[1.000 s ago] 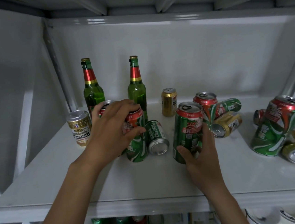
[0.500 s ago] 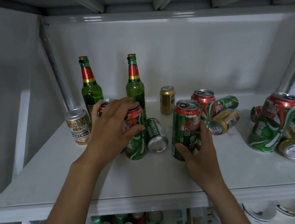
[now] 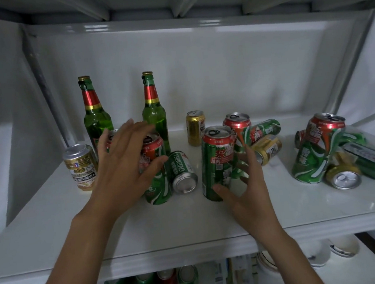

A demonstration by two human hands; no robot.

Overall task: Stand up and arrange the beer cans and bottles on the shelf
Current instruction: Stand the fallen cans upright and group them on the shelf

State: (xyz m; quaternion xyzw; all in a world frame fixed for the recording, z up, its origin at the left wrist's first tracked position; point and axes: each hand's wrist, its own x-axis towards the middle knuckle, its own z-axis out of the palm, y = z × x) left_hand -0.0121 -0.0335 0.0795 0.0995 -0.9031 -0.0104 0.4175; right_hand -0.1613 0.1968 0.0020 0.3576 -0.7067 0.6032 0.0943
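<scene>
on the white shelf [image 3: 189, 227], two green bottles [image 3: 96, 118] stand upright at the back left, with a silver-and-gold can [image 3: 81, 167] upright just beside them. the left hand [image 3: 125, 170] is spread open, fingers splayed, over an upright red-and-green can [image 3: 156, 167]; the thumb lies near its side, but no grip is closed on it. a tsingtao can [image 3: 182, 173] lies on its side just right of that can. the right hand [image 3: 242, 189] is loose and open around the base of a tall green can [image 3: 217, 161] that stands upright mid-shelf, thumb in front and fingers behind; whether they touch it i cannot tell. behind it stand a gold can [image 3: 195, 127] and another red-topped can [image 3: 237, 126], with two cans lying beside them. at the right, a dented can [image 3: 314, 149] leans among fallen ones.
</scene>
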